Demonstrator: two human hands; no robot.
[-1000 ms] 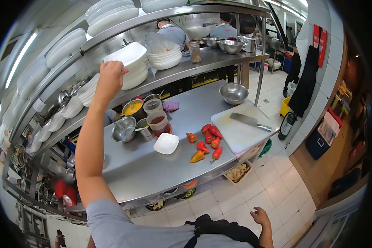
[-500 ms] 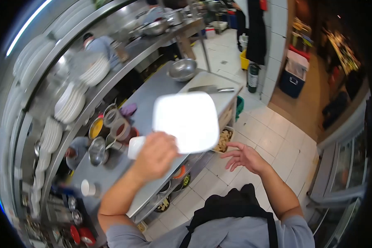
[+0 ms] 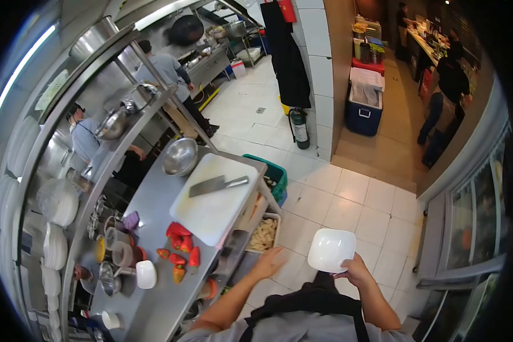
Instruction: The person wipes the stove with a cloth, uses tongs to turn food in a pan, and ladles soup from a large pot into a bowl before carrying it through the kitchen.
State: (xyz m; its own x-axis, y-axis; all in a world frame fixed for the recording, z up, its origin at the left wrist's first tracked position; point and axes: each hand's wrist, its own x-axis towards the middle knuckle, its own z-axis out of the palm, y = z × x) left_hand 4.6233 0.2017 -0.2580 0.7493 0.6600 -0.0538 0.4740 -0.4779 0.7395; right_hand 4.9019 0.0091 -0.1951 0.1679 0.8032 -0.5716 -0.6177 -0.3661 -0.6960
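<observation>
My right hand (image 3: 356,270) grips the near right edge of a white square bowl (image 3: 332,249), thumb over the rim, held above the tiled floor. Nothing shows inside it. My left hand (image 3: 269,263) is beside the counter's edge, fingers stretched out and slightly blurred, holding nothing. On the steel counter (image 3: 154,191) close by lie several red peppers (image 3: 178,229). Beyond them a cleaver (image 3: 208,186) rests on a white cutting board (image 3: 222,208). Another small white square dish (image 3: 146,275) sits on the counter to the left.
Below the counter's end are a tub of pale pieces (image 3: 263,233) and a green bin (image 3: 275,171). A metal bowl (image 3: 180,157) stands behind the board. Stacked plates (image 3: 56,245) fill the left shelf. A fridge (image 3: 467,228) borders the right. Other people stand farther off.
The white bowl has passed from my left hand to my right and moved right, off the counter. My left hand has dropped lower. The view has turned right, uncovering the peppers.
</observation>
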